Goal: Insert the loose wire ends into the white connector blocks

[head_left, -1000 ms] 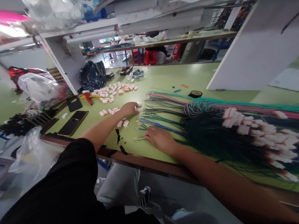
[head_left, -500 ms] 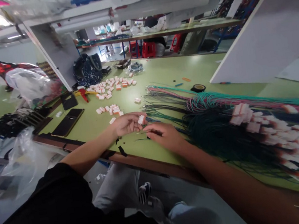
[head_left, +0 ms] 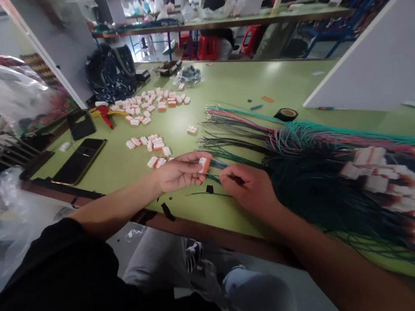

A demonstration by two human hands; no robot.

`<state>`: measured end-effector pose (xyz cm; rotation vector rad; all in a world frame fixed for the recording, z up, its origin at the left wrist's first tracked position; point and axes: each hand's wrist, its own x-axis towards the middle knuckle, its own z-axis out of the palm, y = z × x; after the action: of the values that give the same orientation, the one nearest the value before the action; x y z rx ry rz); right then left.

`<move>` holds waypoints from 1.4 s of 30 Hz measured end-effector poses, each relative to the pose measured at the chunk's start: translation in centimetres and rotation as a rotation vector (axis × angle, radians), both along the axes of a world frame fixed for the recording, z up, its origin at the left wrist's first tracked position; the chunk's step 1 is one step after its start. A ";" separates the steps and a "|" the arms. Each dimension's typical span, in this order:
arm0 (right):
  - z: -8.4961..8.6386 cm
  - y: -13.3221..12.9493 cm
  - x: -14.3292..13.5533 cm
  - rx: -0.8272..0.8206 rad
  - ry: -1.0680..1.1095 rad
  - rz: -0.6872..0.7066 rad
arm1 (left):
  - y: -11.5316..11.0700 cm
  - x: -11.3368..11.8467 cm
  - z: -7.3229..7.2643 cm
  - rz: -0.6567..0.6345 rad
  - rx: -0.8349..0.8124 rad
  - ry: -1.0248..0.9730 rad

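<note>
Near the bench's [head_left: 236, 83] front edge, the left hand [head_left: 181, 171] pinches a connector [head_left: 204, 165]; just beside it, the right hand [head_left: 247, 186] closes on a green wire [head_left: 212, 176] that reaches the connector; the wire bundle [head_left: 302, 178] lies toward the right end.

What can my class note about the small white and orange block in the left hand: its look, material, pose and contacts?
The small block is roughly box-shaped, white with an orange side, and looks like hard plastic. Its finer parts are too small to make out. It sits tilted over the green table, pinched by the fingers of the left hand. The right hand is close but apart; whether a wire enters the block is unclear.
</note>
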<state>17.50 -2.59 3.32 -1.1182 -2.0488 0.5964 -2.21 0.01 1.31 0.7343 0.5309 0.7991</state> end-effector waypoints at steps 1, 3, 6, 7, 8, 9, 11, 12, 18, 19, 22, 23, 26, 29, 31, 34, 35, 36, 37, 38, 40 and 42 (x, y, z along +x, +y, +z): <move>0.0 0.0 0.0 0.001 -0.017 -0.013 | 0.0 0.0 0.0 -0.002 0.003 -0.001; 0.0 0.0 0.0 0.010 -0.049 -0.035 | -0.1 0.1 0.0 -0.006 0.011 0.002; 0.0 0.0 -0.1 0.046 -0.103 -0.058 | -0.2 0.1 0.0 -0.007 0.012 0.004; 0.0 0.0 -0.1 0.057 -0.125 -0.059 | -0.2 0.1 0.0 -0.011 0.006 0.004; 0.0 0.1 -0.1 0.068 -0.148 -0.061 | -0.2 0.1 0.0 -0.017 0.000 0.003; 0.0 0.1 -0.1 0.076 -0.171 -0.060 | -0.2 0.1 0.0 -0.023 -0.002 0.001; -0.2 0.1 -0.1 0.104 -0.220 -0.063 | -0.3 0.2 0.0 -0.028 0.007 0.002; -0.3 0.1 -0.1 0.130 -0.245 -0.069 | -0.3 0.2 0.0 -0.022 0.016 0.006; -0.7 0.0 -0.1 0.334 -0.365 -0.113 | -0.5 0.6 0.0 0.029 0.035 0.066; -0.8 -0.1 -0.1 0.351 -0.372 -0.113 | -0.6 0.6 0.0 0.032 0.032 0.070; -0.9 -0.2 0.0 0.378 -0.371 -0.090 | -0.7 0.8 -0.1 0.028 0.023 0.061; -0.9 -0.2 0.0 0.383 -0.367 -0.078 | -0.7 0.8 -0.1 0.025 0.021 0.057; -1.0 -0.2 0.0 0.395 -0.352 -0.052 | -0.7 0.8 -0.2 0.022 0.011 0.055; -1.2 -0.2 0.0 0.405 -0.344 -0.032 | -0.8 0.9 -0.2 0.007 -0.005 0.061; -1.4 -0.2 0.0 0.406 -0.359 -0.019 | -0.9 1.0 -0.2 -0.014 -0.016 0.068; -1.6 -0.2 -0.1 0.411 -0.371 -0.009 | -1.0 1.2 -0.1 -0.035 -0.036 0.077; -1.7 -0.2 -0.1 0.410 -0.369 -0.003 | -1.1 1.2 -0.1 -0.036 -0.043 0.079; -1.7 -0.2 -0.1 0.406 -0.367 0.003 | -1.1 1.3 -0.1 -0.035 -0.050 0.080; -1.6 -0.2 -0.1 0.395 -0.371 0.009 | -1.1 1.3 -0.1 -0.034 -0.055 0.081; -1.6 -0.2 -0.1 0.379 -0.380 0.011 | -1.1 1.3 -0.2 -0.031 -0.058 0.080; -1.5 -0.2 -0.2 0.339 -0.409 0.009 | -1.1 1.3 -0.3 -0.028 -0.062 0.082; -1.4 -0.3 -0.3 0.318 -0.423 0.006 | -1.1 1.2 -0.3 -0.024 -0.068 0.086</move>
<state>17.23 -2.86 1.89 -1.1124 -2.3969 0.0234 -0.97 -1.07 0.96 0.7130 0.6229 0.7263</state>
